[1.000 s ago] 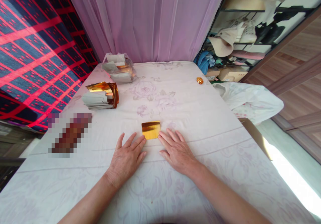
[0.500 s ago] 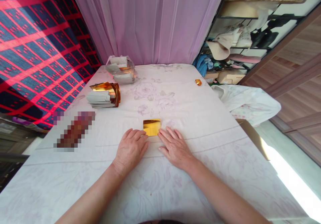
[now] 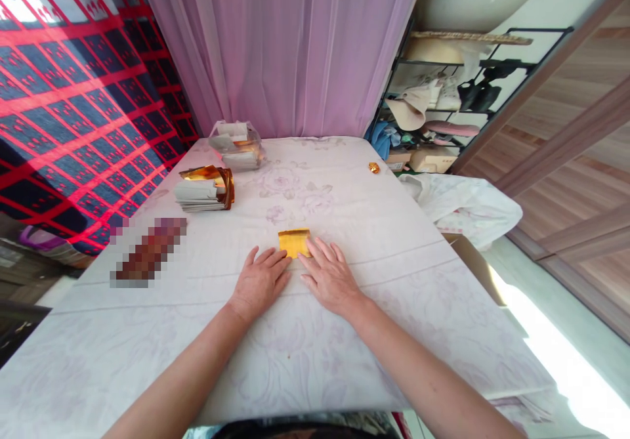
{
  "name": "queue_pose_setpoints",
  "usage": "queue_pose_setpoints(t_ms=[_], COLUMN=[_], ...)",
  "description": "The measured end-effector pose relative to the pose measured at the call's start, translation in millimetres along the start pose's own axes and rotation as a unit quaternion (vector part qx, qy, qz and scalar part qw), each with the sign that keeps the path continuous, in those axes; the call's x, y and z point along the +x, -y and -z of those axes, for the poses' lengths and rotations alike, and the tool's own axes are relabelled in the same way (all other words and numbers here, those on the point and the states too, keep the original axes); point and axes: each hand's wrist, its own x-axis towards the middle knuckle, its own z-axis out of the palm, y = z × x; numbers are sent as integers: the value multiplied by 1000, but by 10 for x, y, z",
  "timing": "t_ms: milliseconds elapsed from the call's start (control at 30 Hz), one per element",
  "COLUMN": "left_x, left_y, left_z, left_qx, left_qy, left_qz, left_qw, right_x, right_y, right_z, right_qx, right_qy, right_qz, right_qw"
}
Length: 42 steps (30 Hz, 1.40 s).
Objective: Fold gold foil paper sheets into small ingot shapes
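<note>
While one gold sheet [image 3: 294,242] lies flat, left hand [image 3: 258,283] and right hand [image 3: 331,277] rest open-gripped, fingertips touching it.

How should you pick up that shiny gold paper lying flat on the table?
Probably by its far edge, coming from the curtain side. The gold foil sheet lies flat on the tablecloth, and the left hand and right hand crowd its near edge. Slide a fingertip under the free edge, then pinch.

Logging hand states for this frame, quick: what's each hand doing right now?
Left hand: open, flat on the tablecloth, fingertips at the gold foil sheet, holding nothing.
Right hand: open, flat, fingertips on the sheet's edge, holding nothing.
</note>
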Motion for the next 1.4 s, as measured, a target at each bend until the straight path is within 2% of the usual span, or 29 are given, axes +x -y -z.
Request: queue_pose_setpoints(t_ms=[167, 333, 667, 833, 967, 1133, 1400], left_x=[-14, -12, 227, 348, 396, 392, 311], left_y=[9, 18, 21, 97, 154, 185, 180], left_z=[-45, -55, 30, 55, 65, 56, 0], left_qx=[-9, -20, -42, -39, -44, -44, 31], left_qy=[-16, -27, -13, -2, 7, 15, -75], left_qz=[9, 11, 39, 26, 15, -5, -72], left_qw=[1000, 999, 998, 999, 999, 999, 994], right_x=[-28, -135, 134, 252, 289, 291, 270], right_y=[9, -90, -251, -341, -400, -414, -412], right_z=[2, 26, 155, 137, 113, 75, -1], right_qx=[-14, -24, -3, 20, 43, 48, 62], right_qy=[17, -3, -42, -5, 19, 13, -15], right_qz=[-41, -71, -13, 39, 56, 56, 48], right_qw=[999, 997, 999, 999, 997, 997, 997])
